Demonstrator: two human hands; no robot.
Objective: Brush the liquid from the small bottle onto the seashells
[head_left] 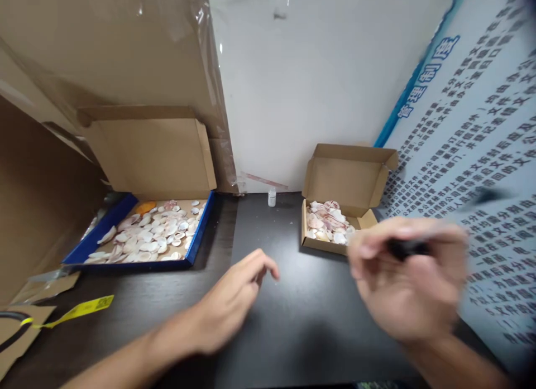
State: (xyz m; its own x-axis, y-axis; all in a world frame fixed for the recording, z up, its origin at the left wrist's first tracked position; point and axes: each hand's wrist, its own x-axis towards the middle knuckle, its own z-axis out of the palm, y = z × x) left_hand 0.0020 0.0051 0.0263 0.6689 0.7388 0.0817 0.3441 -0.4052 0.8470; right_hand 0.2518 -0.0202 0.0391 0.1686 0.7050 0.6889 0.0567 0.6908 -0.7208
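My left hand (234,297) hovers over the dark table with its fingers loosely bent and apart, and nothing shows in it. My right hand (412,283), raised at the right and smeared by motion, is closed around a slim pen-like thing with a black grip (408,248). Its blurred far end sticks out up and to the right, and its exact kind is unclear. Behind that hand is a small open cardboard box (324,245) of seashells (330,221). A small white-labelled bottle (272,197) stands upright by the wall.
A larger blue-sided open box (200,233) at the left holds many pale shells (153,235) and an orange one (145,207). A yellow tag (81,310) and cardboard pieces lie at the left edge. A printed poster (473,154) covers the right wall.
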